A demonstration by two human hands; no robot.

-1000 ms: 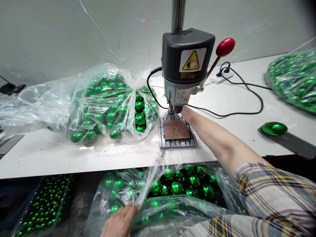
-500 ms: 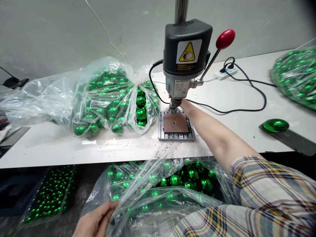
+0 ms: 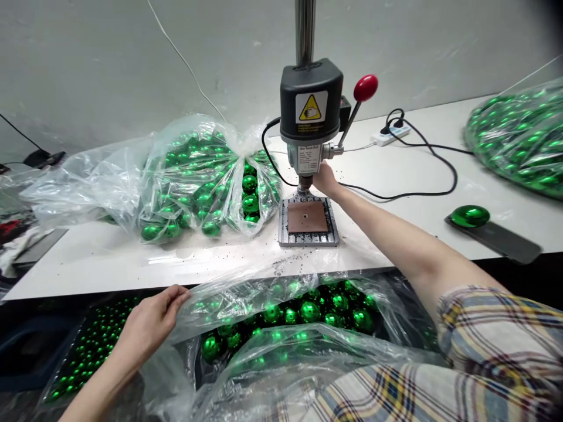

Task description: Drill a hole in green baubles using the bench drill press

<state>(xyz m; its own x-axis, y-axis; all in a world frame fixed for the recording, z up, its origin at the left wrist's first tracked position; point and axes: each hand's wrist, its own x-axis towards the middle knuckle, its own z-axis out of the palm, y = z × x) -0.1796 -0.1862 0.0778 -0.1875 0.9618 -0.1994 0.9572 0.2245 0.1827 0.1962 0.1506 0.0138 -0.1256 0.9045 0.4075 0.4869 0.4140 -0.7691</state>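
Note:
My left hand [image 3: 152, 319] is closed, its thumb and fingers pinching the edge of a clear plastic bag [image 3: 229, 287] just below the table's front edge. Shiny green balls [image 3: 310, 312] fill this bag, and its mouth hangs open toward me. My right arm reaches past the right side of a small bench drill [image 3: 310, 105]. My right hand [image 3: 324, 179] is behind the drill's lower body, its fingers hidden. On the drill's grey slotted base [image 3: 308, 239] lies a brown square pad [image 3: 295, 218] with a small hole.
A knotted clear bag of green balls [image 3: 189, 193] lies left of the drill. Another full bag [image 3: 523, 140] sits at the far right. A green ornament [image 3: 470, 215] rests by a dark phone-like slab [image 3: 510, 243]. Behind are a power strip [image 3: 389, 136] and black cable [image 3: 440, 190].
My left hand went left, then up toward the table edge, drawing the bag's edge with it. More balls show in the bag's mouth. My right hand stays behind the drill; the view has shifted.

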